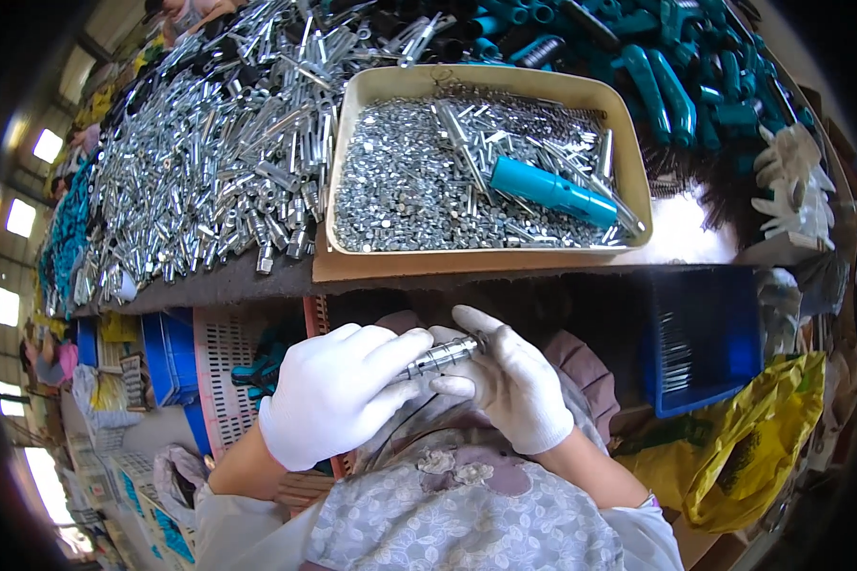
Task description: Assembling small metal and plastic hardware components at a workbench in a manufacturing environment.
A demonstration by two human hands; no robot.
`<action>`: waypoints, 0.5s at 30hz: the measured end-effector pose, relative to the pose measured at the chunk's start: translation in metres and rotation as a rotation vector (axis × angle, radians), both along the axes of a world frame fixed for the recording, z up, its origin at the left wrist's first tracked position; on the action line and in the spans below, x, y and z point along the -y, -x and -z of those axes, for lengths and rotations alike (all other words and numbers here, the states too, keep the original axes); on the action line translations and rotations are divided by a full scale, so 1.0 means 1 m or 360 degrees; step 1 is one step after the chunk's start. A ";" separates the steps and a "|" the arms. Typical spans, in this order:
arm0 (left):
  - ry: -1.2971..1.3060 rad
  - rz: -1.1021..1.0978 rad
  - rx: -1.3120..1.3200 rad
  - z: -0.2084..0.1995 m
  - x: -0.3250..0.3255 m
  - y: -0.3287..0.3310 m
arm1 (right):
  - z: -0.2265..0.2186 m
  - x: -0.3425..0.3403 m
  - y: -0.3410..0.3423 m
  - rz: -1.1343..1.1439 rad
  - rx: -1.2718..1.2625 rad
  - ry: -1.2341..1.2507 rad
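Observation:
Both of my hands wear white knit gloves and meet above my lap, just below the table edge. Between them lies a short silvery metal shaft with a coil spring around it (442, 357), tilted slightly up to the right. My left hand (343, 392) closes its fingertips on the shaft's left end. The fingers and thumb of my right hand (516, 383) are closed around its right end, hiding that tip. A thin dark line, perhaps a wire, runs below the part; what it belongs to I cannot tell.
A cream tray (486, 249) of small metal pieces stands on the table, with a teal tube (552, 190) lying in it. Metal shafts (200, 171) heap at left, teal casings (667, 90) at back right. Below are a blue bin (709, 381), a yellow bag (757, 447) and a pink crate (224, 381).

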State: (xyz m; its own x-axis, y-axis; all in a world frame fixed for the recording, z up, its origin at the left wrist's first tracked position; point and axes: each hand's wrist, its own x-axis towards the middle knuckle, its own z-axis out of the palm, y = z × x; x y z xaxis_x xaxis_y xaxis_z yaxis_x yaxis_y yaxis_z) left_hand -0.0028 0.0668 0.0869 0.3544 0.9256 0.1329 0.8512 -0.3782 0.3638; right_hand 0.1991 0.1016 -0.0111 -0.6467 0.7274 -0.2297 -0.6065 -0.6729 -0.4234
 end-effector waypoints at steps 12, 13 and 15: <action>-0.0169 0.0155 -0.0198 0.017 0.007 -0.003 | 0.014 0.009 0.001 0.0145 -0.0234 0.0000; -0.0173 0.0160 -0.0127 0.018 0.008 -0.002 | 0.014 0.010 0.001 0.0150 -0.0233 0.0000; -0.0177 0.0166 -0.0054 0.020 0.007 -0.001 | 0.014 0.011 0.000 0.0137 -0.0265 -0.0116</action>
State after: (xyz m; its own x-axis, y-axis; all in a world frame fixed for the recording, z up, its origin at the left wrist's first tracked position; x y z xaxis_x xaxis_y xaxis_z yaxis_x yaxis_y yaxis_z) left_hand -0.0018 0.0595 0.0671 0.4537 0.8639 0.2188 0.8164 -0.5014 0.2866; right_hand 0.1995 0.0906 -0.0252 -0.6058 0.7926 -0.0693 -0.7264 -0.5866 -0.3583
